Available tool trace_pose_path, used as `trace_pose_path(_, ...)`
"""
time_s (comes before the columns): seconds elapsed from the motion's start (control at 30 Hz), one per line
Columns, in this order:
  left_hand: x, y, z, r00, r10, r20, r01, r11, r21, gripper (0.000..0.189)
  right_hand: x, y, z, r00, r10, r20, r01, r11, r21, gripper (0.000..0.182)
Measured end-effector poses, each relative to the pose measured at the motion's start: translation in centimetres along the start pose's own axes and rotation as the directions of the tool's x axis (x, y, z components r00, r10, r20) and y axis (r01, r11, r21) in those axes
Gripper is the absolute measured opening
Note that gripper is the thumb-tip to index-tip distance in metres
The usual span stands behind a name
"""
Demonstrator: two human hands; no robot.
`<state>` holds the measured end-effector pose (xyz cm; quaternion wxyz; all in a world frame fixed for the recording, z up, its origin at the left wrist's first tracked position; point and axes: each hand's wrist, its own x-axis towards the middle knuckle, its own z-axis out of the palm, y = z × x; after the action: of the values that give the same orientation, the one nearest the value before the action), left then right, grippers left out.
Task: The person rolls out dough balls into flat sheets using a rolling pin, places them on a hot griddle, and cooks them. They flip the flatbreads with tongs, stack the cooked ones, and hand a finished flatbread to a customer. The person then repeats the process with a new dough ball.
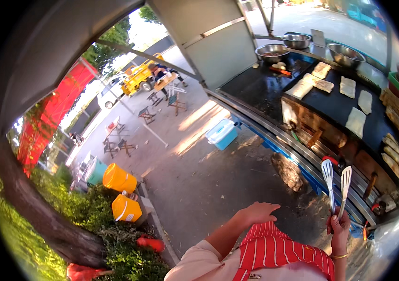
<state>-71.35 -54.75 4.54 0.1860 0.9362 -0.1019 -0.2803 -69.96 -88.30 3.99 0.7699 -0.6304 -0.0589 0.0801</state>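
Slotted metal tongs (337, 188) stand upright in my right hand (339, 223), its fingers closed around their lower end and the two slotted heads apart. My left hand (263, 211) is held in front of the red striped apron (283, 251), fingers stretched out; no object shows in it. Beyond the tongs lies a black griddle (336, 105) bearing flat pale dough pieces (356, 122), browned flatbreads (303, 86) and a row of folded browned pieces (394, 158) at the right. A dark flat plate (252, 84) adjoins it, with an orange-handled tool (280, 71) near its back.
Steel bowls (272, 52) line the back of the cooking stand. Metal rails (283, 147) run along its front. A blue lidded box (222, 134) sits on the ground. Yellow buckets (119, 177), folding stools (146, 115) and a person (157, 73) at a table are farther off.
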Motion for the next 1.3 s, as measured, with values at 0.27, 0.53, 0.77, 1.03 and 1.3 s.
trace_pose_path(0.27,2.7,-7.2,-4.9,0.993,-0.016,-0.12,0.006,0.997,-0.082,0.06,8.0,3.0,9.0,0.971,0.115,0.21,-0.098,0.991,-0.091,0.043)
trace_pose_path(0.53,13.8,-7.6,-13.5,0.975,0.122,-0.184,-0.18,0.922,-0.343,0.055,13.6,0.2,12.8,0.995,0.066,0.081,-0.064,0.997,-0.032,0.06)
trace_pose_path(0.77,28.0,-5.2,-10.1,0.898,-0.002,-0.44,-0.303,0.721,-0.623,0.051,14.9,-0.8,9.7,0.993,0.119,0.017,-0.119,0.993,0.003,0.064)
trace_pose_path(1.03,31.7,-0.1,-10.5,0.926,-0.232,-0.298,-0.085,0.641,-0.763,0.053,16.8,-0.7,3.1,0.995,0.093,-0.036,-0.092,0.995,0.026,0.065)
trace_pose_path(1.3,28.4,-1.3,-9.9,0.958,-0.197,-0.209,-0.047,0.61,-0.791,0.053,15.5,-2.1,1.5,0.974,0.05,-0.219,-0.024,0.993,0.119,0.06)
